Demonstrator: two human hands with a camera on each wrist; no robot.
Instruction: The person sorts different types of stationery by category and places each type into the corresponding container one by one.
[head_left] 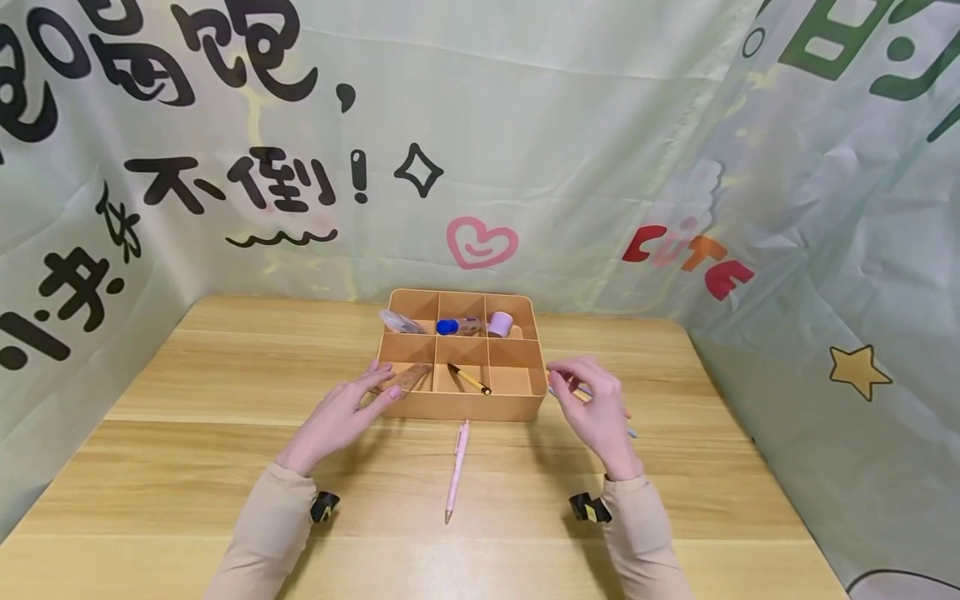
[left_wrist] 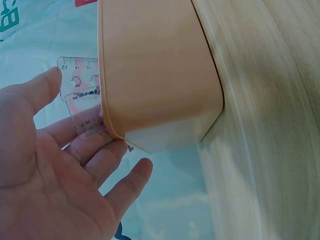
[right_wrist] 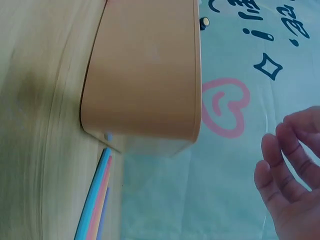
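A tan divided organizer box [head_left: 465, 407] stands on the table. Over its front left corner is my left hand [head_left: 341, 412], fingers spread and fairly straight. The thumb tip meets the edge of a clear ruler [left_wrist: 77, 82] that juts above the box rim, and fingertips show behind it. My right hand [head_left: 588, 404] hovers beside the box's right front corner, fingers loosely bent and holding nothing in the right wrist view. Below it lie several thin coloured sticks [right_wrist: 95, 200], blue, pink, yellow and purple. A yellow and black pen [head_left: 470, 379] lies in the front middle compartment.
A pink pen [head_left: 457, 472] lies on the table in front of the box. The back compartments hold a translucent item [head_left: 401, 322], a blue-capped item [head_left: 447, 327] and a purple cylinder [head_left: 500, 323]. A printed cloth [head_left: 570, 167] encloses the table's back and sides.
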